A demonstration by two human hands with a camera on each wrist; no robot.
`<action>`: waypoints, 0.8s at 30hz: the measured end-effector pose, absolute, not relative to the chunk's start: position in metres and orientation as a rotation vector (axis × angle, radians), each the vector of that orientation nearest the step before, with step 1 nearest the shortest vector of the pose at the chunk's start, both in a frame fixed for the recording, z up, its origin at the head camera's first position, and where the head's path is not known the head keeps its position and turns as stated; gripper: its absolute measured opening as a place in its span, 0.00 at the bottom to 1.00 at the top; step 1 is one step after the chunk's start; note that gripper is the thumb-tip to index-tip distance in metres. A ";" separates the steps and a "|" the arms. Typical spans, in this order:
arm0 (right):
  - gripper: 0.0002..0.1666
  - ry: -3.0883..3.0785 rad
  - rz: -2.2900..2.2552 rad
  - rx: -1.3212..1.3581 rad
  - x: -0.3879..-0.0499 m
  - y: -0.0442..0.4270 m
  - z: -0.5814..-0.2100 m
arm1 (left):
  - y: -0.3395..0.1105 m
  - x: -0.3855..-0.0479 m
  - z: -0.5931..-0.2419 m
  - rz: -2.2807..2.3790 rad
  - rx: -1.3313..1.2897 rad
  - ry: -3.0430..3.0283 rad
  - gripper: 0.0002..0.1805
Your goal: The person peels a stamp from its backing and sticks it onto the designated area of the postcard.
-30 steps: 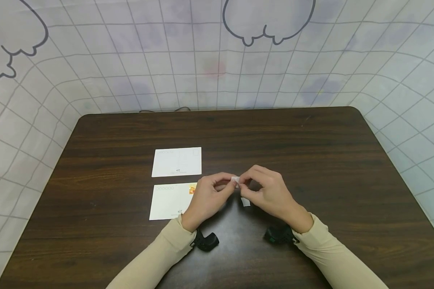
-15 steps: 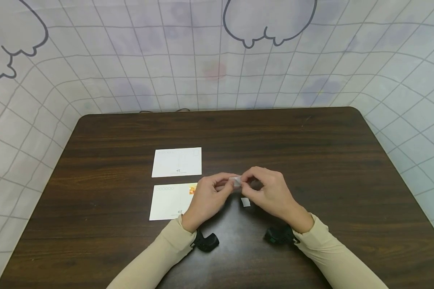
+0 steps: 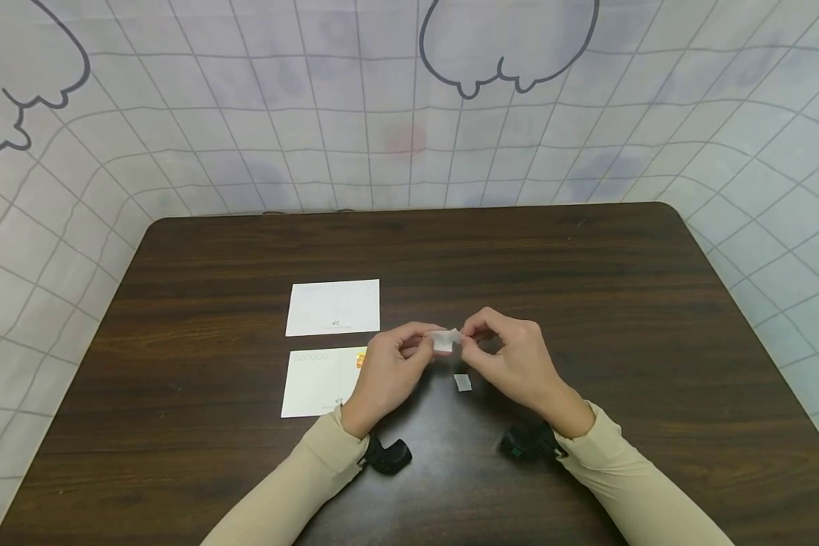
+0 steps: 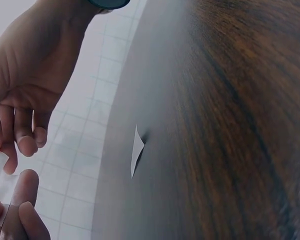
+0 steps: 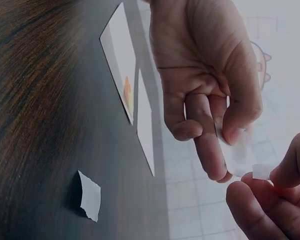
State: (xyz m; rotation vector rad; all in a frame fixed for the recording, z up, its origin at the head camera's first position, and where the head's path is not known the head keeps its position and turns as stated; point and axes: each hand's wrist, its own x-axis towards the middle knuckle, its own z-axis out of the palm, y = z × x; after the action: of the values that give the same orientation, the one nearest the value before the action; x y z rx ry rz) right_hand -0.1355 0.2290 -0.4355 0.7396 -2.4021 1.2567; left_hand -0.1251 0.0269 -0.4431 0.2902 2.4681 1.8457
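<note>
Over the table, my left hand (image 3: 390, 371) pinches a small white paper piece (image 3: 441, 341) between thumb and fingers. At its right edge my right hand (image 3: 517, 362) pinches a narrow white flap (image 5: 262, 171) that stands up from the piece. Whether flap and piece are still joined is hard to tell. Below the hands a torn-edged white paper scrap (image 3: 462, 382) lies on the table, slightly curled. Left of my left hand lies a postcard (image 3: 321, 379) with an orange stamp (image 3: 361, 358) at its upper right corner, partly covered by the hand.
A second white postcard (image 3: 332, 307) lies just behind the first, with no coloured stamp visible. The dark wood table (image 3: 587, 273) backs onto a white gridded cloth (image 3: 409, 144). Both wrists carry black cameras (image 3: 387, 456) close above the tabletop.
My right hand has shifted slightly right, drawing the white flap away from the piece in my left hand. More of the white piece now shows between the hands. Postcards and scrap stay put.
</note>
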 end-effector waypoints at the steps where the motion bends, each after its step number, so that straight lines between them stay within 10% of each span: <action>1: 0.08 -2.405 1.263 0.731 -0.136 0.229 -0.435 | 0.027 -0.125 -0.443 1.858 0.287 2.452 0.13; 24: 0.04 -2.873 1.409 0.366 -0.153 0.244 -0.445 | 0.018 -0.133 -0.441 1.975 0.149 2.241 0.14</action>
State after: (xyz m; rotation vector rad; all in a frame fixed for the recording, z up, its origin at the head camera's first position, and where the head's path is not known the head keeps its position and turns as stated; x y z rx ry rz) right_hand -0.1531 0.2439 -0.4452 0.3659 -2.8734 1.4093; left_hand -0.1328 0.0179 -0.4414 0.1486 2.2407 1.9752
